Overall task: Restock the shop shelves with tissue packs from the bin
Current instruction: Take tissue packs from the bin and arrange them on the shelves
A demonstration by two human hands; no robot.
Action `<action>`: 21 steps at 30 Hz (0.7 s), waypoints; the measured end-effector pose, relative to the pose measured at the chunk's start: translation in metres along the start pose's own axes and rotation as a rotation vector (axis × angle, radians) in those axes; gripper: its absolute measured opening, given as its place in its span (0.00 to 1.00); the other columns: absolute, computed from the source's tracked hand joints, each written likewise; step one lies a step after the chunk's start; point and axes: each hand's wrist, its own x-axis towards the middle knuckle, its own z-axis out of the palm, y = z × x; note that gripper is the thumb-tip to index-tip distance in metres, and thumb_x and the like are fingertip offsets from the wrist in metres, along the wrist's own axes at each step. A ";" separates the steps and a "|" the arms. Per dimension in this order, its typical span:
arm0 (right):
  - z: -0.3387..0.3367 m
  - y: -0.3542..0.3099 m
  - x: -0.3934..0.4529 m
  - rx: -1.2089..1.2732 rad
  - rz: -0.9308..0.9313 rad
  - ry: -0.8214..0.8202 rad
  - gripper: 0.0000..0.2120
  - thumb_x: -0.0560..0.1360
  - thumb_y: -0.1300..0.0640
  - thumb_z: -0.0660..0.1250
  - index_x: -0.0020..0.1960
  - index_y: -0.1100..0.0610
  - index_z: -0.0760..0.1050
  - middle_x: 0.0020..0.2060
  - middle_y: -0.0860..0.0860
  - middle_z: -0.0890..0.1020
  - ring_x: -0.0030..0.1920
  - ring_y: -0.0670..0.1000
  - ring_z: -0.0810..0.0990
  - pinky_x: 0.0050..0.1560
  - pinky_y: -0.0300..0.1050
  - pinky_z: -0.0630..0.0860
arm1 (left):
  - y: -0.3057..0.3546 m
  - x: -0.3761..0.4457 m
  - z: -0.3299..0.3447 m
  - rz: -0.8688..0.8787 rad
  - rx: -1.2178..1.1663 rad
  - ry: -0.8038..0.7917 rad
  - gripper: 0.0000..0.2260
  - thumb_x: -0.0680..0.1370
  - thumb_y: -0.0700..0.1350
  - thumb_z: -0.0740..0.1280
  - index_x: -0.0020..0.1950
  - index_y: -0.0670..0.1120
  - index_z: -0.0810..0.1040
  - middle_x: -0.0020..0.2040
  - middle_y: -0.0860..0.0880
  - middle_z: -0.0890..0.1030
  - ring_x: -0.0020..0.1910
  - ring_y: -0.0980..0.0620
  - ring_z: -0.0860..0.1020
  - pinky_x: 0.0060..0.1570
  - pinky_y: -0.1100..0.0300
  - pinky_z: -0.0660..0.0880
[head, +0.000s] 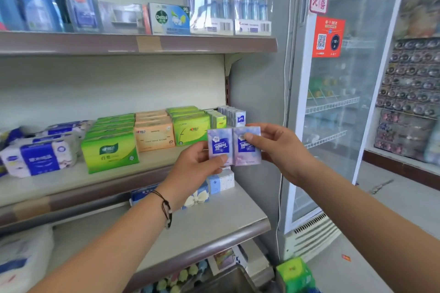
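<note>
Left hand [198, 162] pinches lower edge of left Tempo tissue pack [219, 146]; right hand [279, 150] pinches right Tempo tissue pack [247, 146], thumb on front. Both packs side by side, touching, upside down, raised before middle shelf [71, 181]. Lower shelf [214, 226] below forearms. Behind packs on middle shelf: small white packs [234, 115], green packs [190, 127], orange packs [153, 134]. Glass-door cooler [338, 93] right. Green pack [295, 276] low near bin [228, 278].

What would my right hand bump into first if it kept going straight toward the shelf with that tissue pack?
Probably the row of small white-and-blue packs at the shelf's right end, behind the pack your right hand pinches. Depth is unclear, so that's a guess.
</note>
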 end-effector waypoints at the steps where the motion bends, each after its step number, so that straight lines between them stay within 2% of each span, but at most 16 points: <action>1: -0.005 0.006 0.007 -0.032 0.001 0.007 0.09 0.75 0.59 0.72 0.56 0.58 0.82 0.43 0.52 0.87 0.41 0.47 0.86 0.41 0.41 0.82 | -0.005 0.009 0.002 -0.008 0.004 -0.001 0.11 0.77 0.37 0.71 0.58 0.45 0.80 0.51 0.48 0.86 0.51 0.49 0.84 0.52 0.56 0.82; 2: -0.008 0.012 0.014 -0.071 0.008 0.011 0.09 0.76 0.59 0.72 0.55 0.58 0.82 0.42 0.51 0.87 0.39 0.46 0.85 0.38 0.37 0.79 | -0.012 0.017 0.005 -0.014 0.005 -0.001 0.11 0.77 0.38 0.70 0.59 0.44 0.80 0.51 0.48 0.86 0.52 0.48 0.84 0.53 0.56 0.82; 4: -0.016 0.026 0.029 -0.128 0.031 0.000 0.10 0.76 0.55 0.72 0.55 0.56 0.82 0.42 0.52 0.87 0.39 0.47 0.84 0.38 0.39 0.75 | -0.025 0.035 0.009 -0.029 0.000 0.001 0.11 0.78 0.37 0.70 0.59 0.44 0.79 0.51 0.48 0.86 0.53 0.46 0.84 0.54 0.55 0.81; 9: -0.042 0.059 0.081 -0.132 0.061 -0.019 0.09 0.75 0.57 0.72 0.56 0.54 0.82 0.46 0.54 0.87 0.43 0.50 0.86 0.43 0.46 0.81 | -0.053 0.088 0.016 -0.041 0.011 0.007 0.11 0.77 0.36 0.70 0.60 0.42 0.79 0.52 0.46 0.86 0.52 0.46 0.84 0.53 0.54 0.82; 12: -0.059 0.075 0.120 -0.107 0.072 -0.032 0.12 0.75 0.62 0.71 0.59 0.56 0.81 0.48 0.54 0.87 0.44 0.48 0.85 0.43 0.40 0.81 | -0.066 0.122 0.018 -0.018 0.025 0.040 0.10 0.77 0.37 0.70 0.57 0.45 0.80 0.50 0.49 0.87 0.46 0.54 0.85 0.46 0.63 0.81; 14: -0.070 0.088 0.152 -0.083 0.071 0.024 0.14 0.74 0.65 0.72 0.59 0.58 0.79 0.49 0.55 0.86 0.45 0.49 0.86 0.45 0.41 0.82 | -0.075 0.144 0.016 0.000 0.038 0.053 0.09 0.78 0.38 0.70 0.57 0.46 0.81 0.49 0.51 0.87 0.45 0.55 0.85 0.43 0.66 0.80; 17: -0.084 0.110 0.201 -0.069 0.073 0.134 0.12 0.73 0.65 0.74 0.54 0.58 0.76 0.46 0.55 0.85 0.43 0.50 0.85 0.44 0.42 0.81 | -0.089 0.169 0.010 0.011 0.054 0.066 0.09 0.78 0.38 0.70 0.57 0.45 0.81 0.49 0.50 0.87 0.47 0.53 0.85 0.45 0.63 0.81; 19: -0.090 0.125 0.230 -0.098 0.084 0.154 0.10 0.73 0.65 0.74 0.49 0.56 0.74 0.43 0.53 0.83 0.42 0.49 0.84 0.45 0.42 0.80 | -0.093 0.179 0.008 0.018 0.068 0.067 0.09 0.77 0.39 0.70 0.57 0.45 0.81 0.48 0.50 0.87 0.47 0.52 0.85 0.45 0.59 0.82; 21: -0.095 0.139 0.257 -0.126 0.093 0.153 0.11 0.74 0.67 0.73 0.48 0.56 0.73 0.41 0.52 0.82 0.39 0.46 0.83 0.41 0.38 0.80 | -0.093 0.187 0.005 0.045 0.118 0.062 0.08 0.77 0.39 0.71 0.55 0.47 0.81 0.47 0.52 0.87 0.46 0.53 0.85 0.44 0.59 0.82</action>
